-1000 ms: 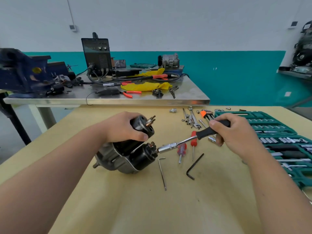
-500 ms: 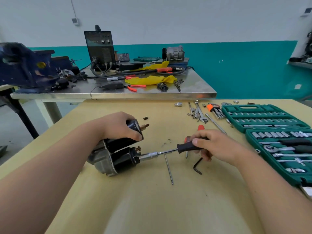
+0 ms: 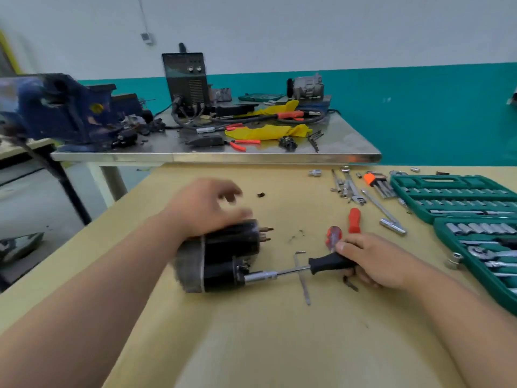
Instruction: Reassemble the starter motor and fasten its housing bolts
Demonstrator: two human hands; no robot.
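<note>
The black starter motor (image 3: pixel 223 256) lies on its side on the yellow table (image 3: pixel 279 345), studs pointing right. My left hand (image 3: pixel 204 205) hovers over its upper cylinder with fingers spread and blurred, the palm near or on the housing. My right hand (image 3: pixel 375 261) grips the black handle of a nut driver (image 3: pixel 291 271). The driver's chrome socket sits on the end of the lower cylinder.
Two red screwdrivers (image 3: pixel 354 219) and hex keys (image 3: pixel 303 278) lie beside my right hand. A green socket set case (image 3: pixel 436 191) fills the right side. Loose wrenches and bits (image 3: pixel 349 186) lie behind. A steel bench (image 3: pixel 218 156) with a blue vise (image 3: pixel 56 107) stands beyond.
The starter motor has come down from a tilted hold to lie flat on the table. My left hand has let go of the upper cylinder and spread its fingers. The right hand dropped with the driver.
</note>
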